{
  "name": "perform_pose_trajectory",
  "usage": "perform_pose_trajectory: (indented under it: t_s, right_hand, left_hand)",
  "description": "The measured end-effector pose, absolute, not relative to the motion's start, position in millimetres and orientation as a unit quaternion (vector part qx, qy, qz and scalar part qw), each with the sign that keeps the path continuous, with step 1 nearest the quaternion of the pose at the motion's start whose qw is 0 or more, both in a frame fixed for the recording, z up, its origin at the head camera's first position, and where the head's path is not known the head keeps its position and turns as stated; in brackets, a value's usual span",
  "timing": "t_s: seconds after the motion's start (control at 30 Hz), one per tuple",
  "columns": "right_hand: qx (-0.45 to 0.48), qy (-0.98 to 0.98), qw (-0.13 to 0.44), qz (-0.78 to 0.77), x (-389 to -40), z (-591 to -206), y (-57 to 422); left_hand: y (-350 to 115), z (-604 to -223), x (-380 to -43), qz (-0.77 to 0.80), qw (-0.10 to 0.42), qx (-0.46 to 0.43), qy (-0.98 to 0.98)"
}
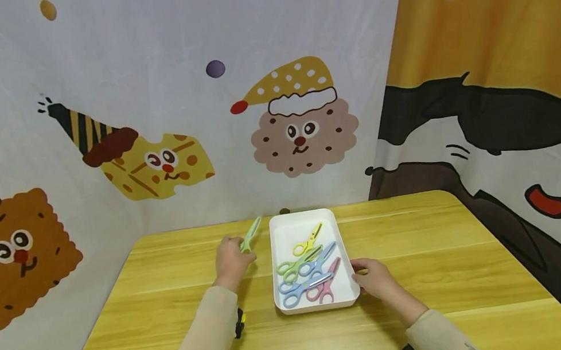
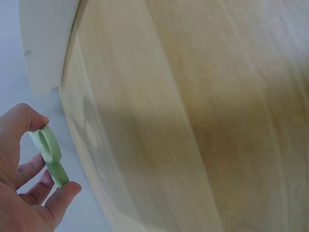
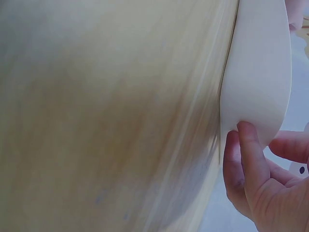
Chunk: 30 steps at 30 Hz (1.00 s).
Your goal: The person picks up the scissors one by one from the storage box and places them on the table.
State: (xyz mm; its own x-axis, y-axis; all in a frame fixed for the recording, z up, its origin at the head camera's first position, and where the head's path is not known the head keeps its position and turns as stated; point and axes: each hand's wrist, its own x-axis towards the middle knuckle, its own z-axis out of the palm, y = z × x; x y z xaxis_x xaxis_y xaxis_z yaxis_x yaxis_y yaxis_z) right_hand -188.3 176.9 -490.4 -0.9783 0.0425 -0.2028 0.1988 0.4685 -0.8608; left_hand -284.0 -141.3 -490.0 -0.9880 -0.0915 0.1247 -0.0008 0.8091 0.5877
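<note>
My left hand (image 1: 233, 261) pinches a pair of light green scissors (image 1: 252, 233) by the handles, left of a white tray (image 1: 274, 233). Their blades point up and away, toward the table's far edge. The left wrist view shows the green handle loops (image 2: 52, 149) between thumb and fingers. My right hand (image 1: 377, 279) grips the tray at its right side, close to the near corner. Fingertips (image 3: 247, 128) press against the outer wall in the right wrist view, with the thumb at the rim. Inside the tray lie yellow scissors (image 1: 300, 249), green scissors (image 1: 290, 268), pink scissors (image 1: 326, 292) and two blue pairs, partly overlapping.
The tray stands on a wood-grain table (image 1: 168, 280), near the middle of its far half. Behind the table hangs a cloth (image 1: 169, 66) printed with cartoon biscuits and cheese. Black bands show at both cuffs.
</note>
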Motion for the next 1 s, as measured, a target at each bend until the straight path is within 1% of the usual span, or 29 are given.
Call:
perform_pose_trajectory:
  t_s: [0.43, 0.77, 1.0]
  right_hand:
    - [0.075, 0.854, 0.078, -0.509, -188.2, -490.5, 178.0]
    - [0.080, 0.853, 0.081, -0.510, -188.0, -489.4, 177.6]
    - [0.076, 0.852, 0.078, -0.513, -187.2, -489.6, 177.7]
  left_hand:
    - [-150.0, -496.8, -282.6, -0.285, 0.039, 0.043, -0.957]
    - [-152.0, -500.5, -282.1, -0.273, 0.031, 0.045, -0.960]
    - [-151.0, -501.5, -281.6, -0.273, 0.012, 0.057, -0.960]
